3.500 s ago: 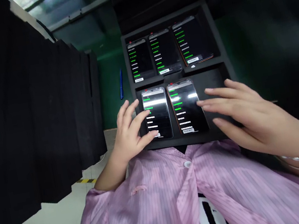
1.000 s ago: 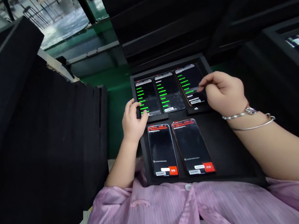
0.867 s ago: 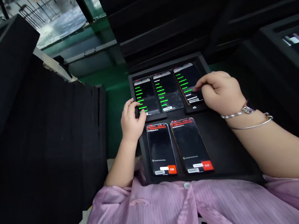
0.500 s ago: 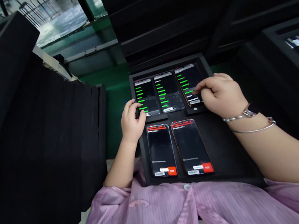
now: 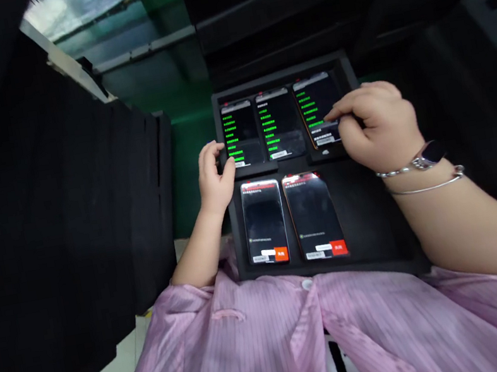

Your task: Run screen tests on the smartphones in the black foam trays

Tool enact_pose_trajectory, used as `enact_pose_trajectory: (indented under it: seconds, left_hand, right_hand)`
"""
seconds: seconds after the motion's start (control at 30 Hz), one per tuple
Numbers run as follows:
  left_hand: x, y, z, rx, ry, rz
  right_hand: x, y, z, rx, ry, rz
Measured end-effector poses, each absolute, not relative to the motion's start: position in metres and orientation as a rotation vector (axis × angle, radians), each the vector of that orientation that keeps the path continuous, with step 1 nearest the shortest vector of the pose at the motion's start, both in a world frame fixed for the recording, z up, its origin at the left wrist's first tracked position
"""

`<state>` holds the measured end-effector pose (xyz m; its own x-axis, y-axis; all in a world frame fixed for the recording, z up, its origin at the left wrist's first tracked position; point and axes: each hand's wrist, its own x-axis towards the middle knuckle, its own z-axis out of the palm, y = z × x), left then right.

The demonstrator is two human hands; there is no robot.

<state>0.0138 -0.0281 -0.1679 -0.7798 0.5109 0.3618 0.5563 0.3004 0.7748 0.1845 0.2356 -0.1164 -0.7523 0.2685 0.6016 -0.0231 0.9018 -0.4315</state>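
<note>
A black foam tray (image 5: 369,216) holds several smartphones. My right hand (image 5: 377,125) reaches over the upper right phone (image 5: 321,106), index finger stretched to the lower part of its screen and the other fingers curled; whether the fingertip touches the glass I cannot tell. My left hand (image 5: 217,178) lies at the tray's left rim beside the upper left phone (image 5: 242,132), thumb and fingers apart. Between these is the upper middle phone (image 5: 280,122); all three show lists of green text. Below, the lower left phone (image 5: 264,218) and lower right phone (image 5: 315,213) show dark screens with red buttons.
Dark stacked trays (image 5: 133,187) rise on the left, and a black stack (image 5: 268,22) stands behind my tray. To the right is another dark tray (image 5: 496,7) with a partly lit screen. Green floor (image 5: 192,138) shows between the stacks.
The view has tilted down, so the tray and hands sit higher in the picture. My right index finger stays near the upper right phone's lower screen; my left hand stays at the rim.
</note>
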Motion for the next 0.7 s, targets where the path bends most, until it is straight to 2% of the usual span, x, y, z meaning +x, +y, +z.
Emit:
enact_pose_trajectory:
  seconds: [0.1,0.17,0.27,0.47,0.7]
  left_hand:
    - [0.048,-0.052,-0.176,-1.012,-2.565,-1.830]
    - [0.079,-0.076,-0.174,-1.069,-2.647,-1.913]
    - [0.120,-0.109,-0.163,-1.166,-2.764,-1.747]
    - [0.148,-0.130,-0.142,-1.517,-2.637,-1.284]
    - [0.152,-0.127,-0.146,-1.389,-2.724,-1.450]
  right_hand:
    - [0.219,0.209,-0.099,-0.035,-2.369,0.586]
    - [0.250,0.184,-0.092,0.059,-2.484,0.642]
    - [0.295,0.150,-0.097,0.144,-2.636,0.673]
    - [0.335,0.121,-0.125,0.160,-2.668,0.560]
    - [0.338,0.117,-0.126,0.143,-2.713,0.550]
